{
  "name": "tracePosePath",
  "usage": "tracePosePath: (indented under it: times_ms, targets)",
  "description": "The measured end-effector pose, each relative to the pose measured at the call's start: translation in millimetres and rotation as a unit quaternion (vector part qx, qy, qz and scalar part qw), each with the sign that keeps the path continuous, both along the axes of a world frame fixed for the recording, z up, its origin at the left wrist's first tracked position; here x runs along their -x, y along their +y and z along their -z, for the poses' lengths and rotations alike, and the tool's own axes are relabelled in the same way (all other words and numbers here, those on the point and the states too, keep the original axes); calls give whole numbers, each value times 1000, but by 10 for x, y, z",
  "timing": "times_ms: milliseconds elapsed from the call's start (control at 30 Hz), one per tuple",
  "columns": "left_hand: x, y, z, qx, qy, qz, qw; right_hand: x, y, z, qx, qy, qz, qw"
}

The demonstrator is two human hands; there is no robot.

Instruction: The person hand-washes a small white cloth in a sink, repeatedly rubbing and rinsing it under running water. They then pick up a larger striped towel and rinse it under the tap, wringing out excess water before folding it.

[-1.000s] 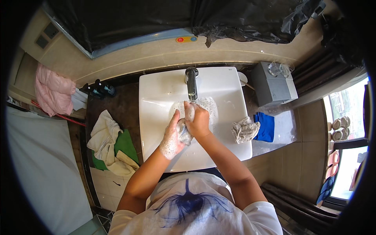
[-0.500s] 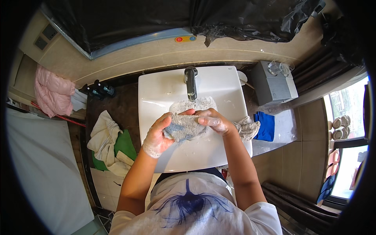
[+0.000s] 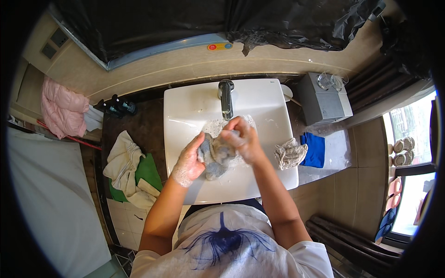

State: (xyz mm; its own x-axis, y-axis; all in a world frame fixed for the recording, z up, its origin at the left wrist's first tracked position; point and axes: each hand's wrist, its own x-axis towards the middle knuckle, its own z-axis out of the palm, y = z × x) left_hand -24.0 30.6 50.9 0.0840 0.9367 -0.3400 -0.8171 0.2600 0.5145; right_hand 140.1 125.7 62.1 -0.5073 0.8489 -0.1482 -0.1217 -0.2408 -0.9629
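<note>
Over the white sink [image 3: 241,183] I hold a wet grey cloth [image 3: 214,160] with blue patches, now bunched up. My left hand [image 3: 189,156] grips its left side, thumb up, with suds on the wrist. At its upper right, my right hand [image 3: 244,140] has its fingers curled on the cloth, slightly smeared by motion. Behind my hands stands a chrome faucet [image 3: 226,97]. Foam [image 3: 213,126] covers the bowl beneath it. On the sink's right rim rests another crumpled greyish cloth [image 3: 290,154].
A folded blue cloth [image 3: 313,149] lies right of the sink, with a grey box [image 3: 327,102] behind it. At the left are a cream cloth [image 3: 121,160], a green cloth [image 3: 147,172], dark bottles [image 3: 121,105] and a pink padded garment [image 3: 64,109].
The cloth went from stretched flat between both hands to bunched up. My right hand moved left and curled in; the crumpled cloth on the right rim shows more fully.
</note>
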Motion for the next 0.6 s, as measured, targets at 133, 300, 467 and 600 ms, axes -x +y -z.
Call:
tracePosePath:
  times_ms: [133, 300, 467, 600]
  targets:
    - [-211, -24, 467, -152, 10, -47, 987, 559, -669, -99, -464, -172, 67, 866]
    - [-397, 100, 174, 47, -43, -94, 994, 588, -330, 244, -504, -250, 175, 808]
    - [-303, 102, 226, -32, -163, -31, 986, 581, -269, 193, -497, -254, 199, 806]
    - [-224, 35, 790, -104, -114, -119, 981, 655, -682, 18, -597, -154, 143, 774]
